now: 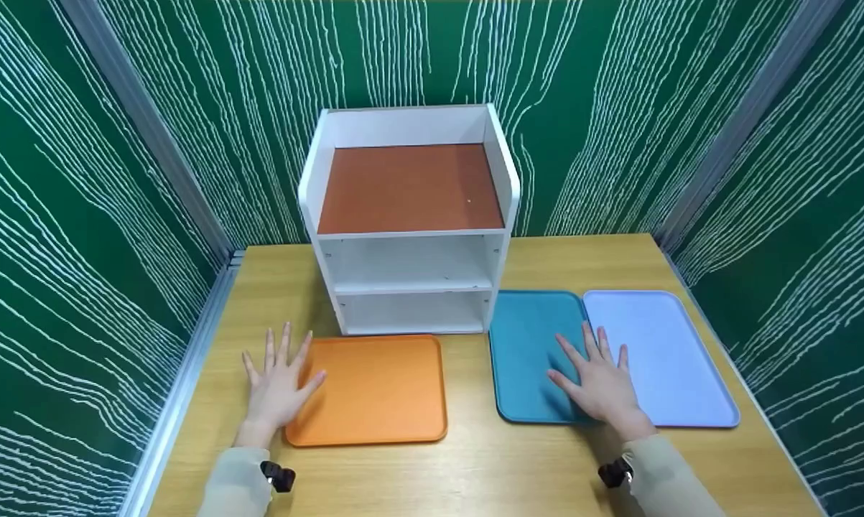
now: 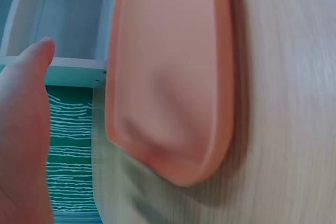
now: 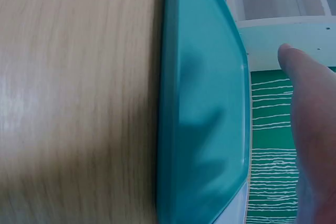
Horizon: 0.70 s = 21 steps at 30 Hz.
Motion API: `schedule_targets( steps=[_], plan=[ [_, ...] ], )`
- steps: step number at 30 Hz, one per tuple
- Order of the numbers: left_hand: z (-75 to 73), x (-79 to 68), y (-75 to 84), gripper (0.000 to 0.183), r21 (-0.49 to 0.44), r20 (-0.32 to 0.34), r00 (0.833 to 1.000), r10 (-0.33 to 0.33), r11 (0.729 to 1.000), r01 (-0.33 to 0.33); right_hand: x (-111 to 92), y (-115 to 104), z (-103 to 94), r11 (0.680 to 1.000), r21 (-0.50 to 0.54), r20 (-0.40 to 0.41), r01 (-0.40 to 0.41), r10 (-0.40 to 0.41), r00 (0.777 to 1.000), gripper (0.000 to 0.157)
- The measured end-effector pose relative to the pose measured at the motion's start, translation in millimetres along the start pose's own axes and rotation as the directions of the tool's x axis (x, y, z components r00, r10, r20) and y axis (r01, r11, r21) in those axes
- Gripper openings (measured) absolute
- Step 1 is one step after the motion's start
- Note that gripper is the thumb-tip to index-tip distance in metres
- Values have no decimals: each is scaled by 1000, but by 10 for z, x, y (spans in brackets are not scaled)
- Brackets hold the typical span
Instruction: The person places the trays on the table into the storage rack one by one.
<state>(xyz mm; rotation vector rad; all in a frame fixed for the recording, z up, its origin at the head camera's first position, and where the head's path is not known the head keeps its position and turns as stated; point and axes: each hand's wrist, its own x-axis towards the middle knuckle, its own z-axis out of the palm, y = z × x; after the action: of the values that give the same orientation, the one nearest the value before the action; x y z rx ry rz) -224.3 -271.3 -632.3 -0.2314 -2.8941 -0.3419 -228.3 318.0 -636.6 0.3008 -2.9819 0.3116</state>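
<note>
Orange tray (image 1: 376, 390) extends rightward from the left hand (image 1: 276, 391), long axis paralleling the counter's (image 1: 467, 467) far edge. Its fingers (image 1: 270, 350) spread, released.

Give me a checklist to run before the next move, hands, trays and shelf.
1. Left hand free: ok, fingers spread, holding nothing.
2. Right hand free: ok, fingers spread, holding nothing.
3. Space above teal tray clear: not ok, right hand is over it.
4. Orange tray flat on table: ok.
5. Gap between teal tray and lavender tray: cannot tell, edges very close.
6. White shelf upright: ok.
</note>
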Motion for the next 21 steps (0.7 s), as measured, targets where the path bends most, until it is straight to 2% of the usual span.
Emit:
schedule_targets(
  steps=[4, 7, 10, 13, 15, 18, 21],
  plan=[
    [-154, 82, 84, 75, -174, -77, 996, -47, 984, 33, -15, -35, -85, 997, 21, -71, 76, -74, 995, 65],
    [-318, 177, 194, 62, -358, -152, 981, -118, 932, 57, -32, -66, -149, 988, 32, -115, 153, -148, 982, 52],
    [-495, 312, 331, 51, -553, -233, 950, -208, 832, 47, -56, -90, -194, 978, 42, -114, 206, -200, 973, 41],
    [-716, 466, 509, 41, -699, -298, 906, -302, 715, 9, -85, -107, -213, 971, 34, -86, 237, -233, 969, 35],
    [-870, 580, 634, 35, -761, -334, 873, -354, 648, -29, -106, -122, -221, 966, 29, -65, 258, -255, 965, 32],
    [-1100, 747, 814, 34, -825, -349, 839, -418, 562, -63, -126, -145, -221, 954, 18, -41, 298, -297, 954, 31],
    [-1333, 883, 988, 37, -854, -365, 812, -456, 511, -97, -139, -152, -203, 943, 22, -17, 332, -332, 943, 32]
  ],
)
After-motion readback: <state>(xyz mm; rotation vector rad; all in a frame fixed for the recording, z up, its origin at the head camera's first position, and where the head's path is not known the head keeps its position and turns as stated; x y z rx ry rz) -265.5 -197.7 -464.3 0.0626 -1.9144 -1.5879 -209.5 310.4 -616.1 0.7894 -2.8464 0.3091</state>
